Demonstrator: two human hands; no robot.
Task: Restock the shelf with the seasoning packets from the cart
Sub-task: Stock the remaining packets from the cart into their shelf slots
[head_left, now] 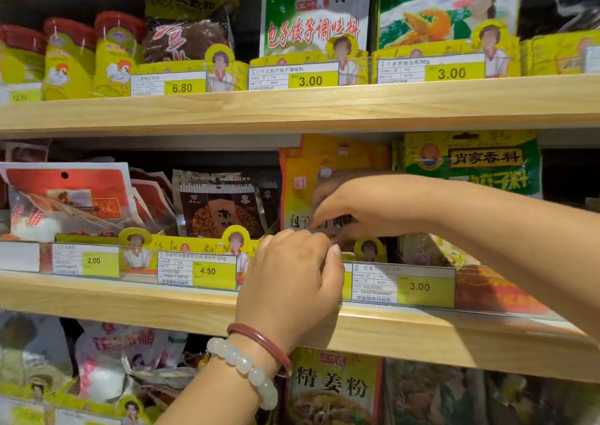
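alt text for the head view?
Both hands work at a stack of yellow seasoning packets on the middle wooden shelf: right hand fingers on their fronts, left hand, wrist braceleted, at their base above a 3.00 price tag.

Light wooden shelf boards hold rows of packaged goods behind yellow cardboard display trays. A yellow price tag reading 4.50 sits on the middle board's front edge. Left of it, a tag marked 2.00 fronts red-and-white pouches; directly above it stands a dark brown and silver foil packet. On the board above, yellow pouches printed with a rooster stand left of a 6.80 tag. Below the 4.50 tag, pink-and-white bags lie heaped on the lowest level.
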